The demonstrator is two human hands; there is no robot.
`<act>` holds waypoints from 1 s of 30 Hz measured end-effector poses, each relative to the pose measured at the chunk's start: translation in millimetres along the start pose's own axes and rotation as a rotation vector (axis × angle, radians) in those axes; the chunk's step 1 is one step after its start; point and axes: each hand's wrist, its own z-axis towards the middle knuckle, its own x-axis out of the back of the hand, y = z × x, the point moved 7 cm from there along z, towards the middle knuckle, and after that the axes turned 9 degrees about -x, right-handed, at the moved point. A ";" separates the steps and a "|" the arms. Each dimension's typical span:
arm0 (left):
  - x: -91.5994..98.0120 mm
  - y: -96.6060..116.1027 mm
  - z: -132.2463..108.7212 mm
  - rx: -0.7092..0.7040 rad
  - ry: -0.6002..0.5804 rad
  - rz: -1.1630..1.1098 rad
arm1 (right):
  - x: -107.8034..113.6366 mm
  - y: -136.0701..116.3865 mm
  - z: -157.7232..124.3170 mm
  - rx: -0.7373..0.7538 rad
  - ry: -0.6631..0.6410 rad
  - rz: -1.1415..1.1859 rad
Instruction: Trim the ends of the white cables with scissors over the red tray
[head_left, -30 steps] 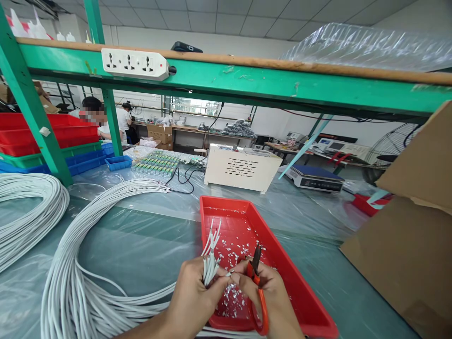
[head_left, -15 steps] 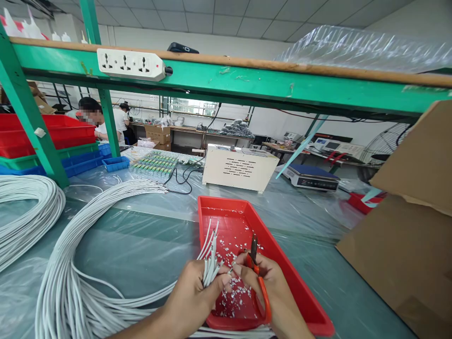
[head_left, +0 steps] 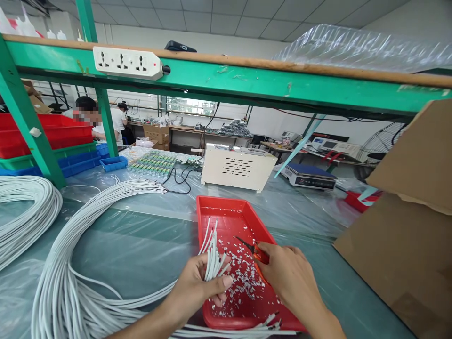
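Note:
My left hand (head_left: 199, 282) is closed round several white cables (head_left: 213, 256), whose cut ends point up over the red tray (head_left: 259, 218). Orange-handled scissors (head_left: 259, 254) are in my right hand (head_left: 289, 270), their dark blades pointing left toward the cable ends without touching them. Small white scraps lie scattered on the tray's floor. A thick bundle of white cables (head_left: 67, 254) curves over the table to the left of my hands. More cable ends (head_left: 270, 325) lie across the tray's near edge.
A beige box (head_left: 238, 167) and a scale (head_left: 307, 176) stand behind the tray. Cardboard (head_left: 399, 254) is at the right, a coiled cable (head_left: 31, 216) at far left. A green shelf beam (head_left: 247, 82) crosses above. Two people are in the background.
My right hand has moved right, away from my left fingers, and the scissors have swung from upright to pointing left. Cable ends now show at the tray's near edge.

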 end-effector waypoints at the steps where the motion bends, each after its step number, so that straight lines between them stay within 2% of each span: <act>1: -0.3 -0.1 -0.1 0.015 0.005 -0.015 | 1.4 1.9 0.9 -0.008 0.001 0.007; 4: 0.7 1.0 -0.3 0.025 0.027 -0.032 | 2.6 3.4 2.2 -0.032 -0.041 0.186; 8: 1.9 -1.7 1.3 0.006 0.016 -0.053 | -3.0 -15.3 -5.1 0.021 -0.273 0.892; 10: 1.1 -3.6 2.3 -0.013 -0.003 -0.052 | -3.1 -23.7 -10.6 0.012 -0.324 1.097; 16: -10.0 1.0 -0.5 -0.099 -0.102 0.054 | 5.3 -31.4 -19.7 0.007 -0.233 1.186; 18: -9.6 4.5 -1.8 -0.121 -0.088 0.092 | 5.9 -30.1 -19.6 0.005 -0.231 1.211; 20: -1.9 11.6 -2.6 -0.176 0.013 0.127 | 5.3 -25.7 -18.0 -0.022 -0.216 1.218; 23: 14.1 30.6 -6.9 -0.340 0.233 0.211 | 4.9 -19.8 -15.4 -0.056 -0.197 1.208; 25: 18.8 39.8 -10.0 -0.387 0.312 0.267 | 5.9 -19.6 -15.2 -0.049 -0.204 1.200; 27: 16.2 42.2 -10.1 -0.355 0.285 0.290 | 7.6 -21.6 -16.5 -0.031 -0.220 1.194; 30: 0.4 41.3 -8.1 -0.307 0.084 0.284 | 9.8 -28.1 -20.4 0.016 -0.275 1.199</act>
